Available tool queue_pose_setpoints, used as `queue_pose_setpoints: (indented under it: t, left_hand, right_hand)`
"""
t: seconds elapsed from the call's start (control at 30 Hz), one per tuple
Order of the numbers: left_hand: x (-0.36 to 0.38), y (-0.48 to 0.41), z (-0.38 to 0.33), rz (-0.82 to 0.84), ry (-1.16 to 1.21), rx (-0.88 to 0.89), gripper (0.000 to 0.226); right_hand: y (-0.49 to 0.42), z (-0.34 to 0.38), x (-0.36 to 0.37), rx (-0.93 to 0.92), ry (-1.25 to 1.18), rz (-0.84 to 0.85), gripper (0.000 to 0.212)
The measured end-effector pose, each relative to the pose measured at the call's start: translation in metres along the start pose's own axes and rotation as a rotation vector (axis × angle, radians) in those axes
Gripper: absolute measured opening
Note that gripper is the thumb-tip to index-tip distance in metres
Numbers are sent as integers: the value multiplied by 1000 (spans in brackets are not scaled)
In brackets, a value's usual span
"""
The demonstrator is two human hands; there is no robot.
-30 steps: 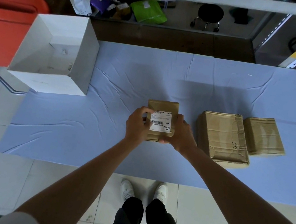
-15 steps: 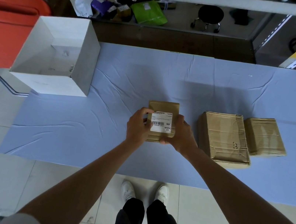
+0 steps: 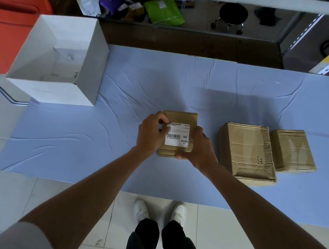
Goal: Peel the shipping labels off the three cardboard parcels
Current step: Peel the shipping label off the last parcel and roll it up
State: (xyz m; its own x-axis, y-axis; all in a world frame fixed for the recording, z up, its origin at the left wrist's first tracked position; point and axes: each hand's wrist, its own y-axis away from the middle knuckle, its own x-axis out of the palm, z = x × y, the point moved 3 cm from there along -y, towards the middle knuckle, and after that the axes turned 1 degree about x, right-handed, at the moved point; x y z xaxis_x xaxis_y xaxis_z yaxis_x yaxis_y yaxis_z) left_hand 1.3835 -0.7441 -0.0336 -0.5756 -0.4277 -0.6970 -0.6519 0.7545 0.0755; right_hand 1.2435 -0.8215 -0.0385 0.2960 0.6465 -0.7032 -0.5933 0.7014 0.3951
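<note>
A small cardboard parcel (image 3: 182,117) sits near the middle of the blue cloth, with a white shipping label (image 3: 178,136) on its top. My right hand (image 3: 200,148) grips the parcel's right side and near corner. My left hand (image 3: 151,134) rests against its left side, thumb and finger pinched at the label's upper left corner. To the right lie a larger parcel (image 3: 246,151) marked with a 3 and a smaller parcel (image 3: 292,150); no label shows on their tops.
An open white box (image 3: 91,65) stands at the cloth's far left corner, beside a red bin (image 3: 4,30). The blue cloth (image 3: 187,80) covers the table. Mail bags and a black stool (image 3: 232,15) lie on the floor beyond.
My left thumb and finger have shifted up onto the label's upper left corner. The parcel and my right hand have stayed in place.
</note>
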Motion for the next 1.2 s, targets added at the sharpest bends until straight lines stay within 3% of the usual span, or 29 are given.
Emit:
queue_pose_setpoints:
  t: [0.6,1.2]
  left_hand:
    - [7,-7,2,16,-84,-123,18]
    - [3,-10,3,86,-4,-215,20]
  right_hand:
    - [-2,0,0,-15,31,4,92]
    - [-5,1,3,35,72,-12,94]
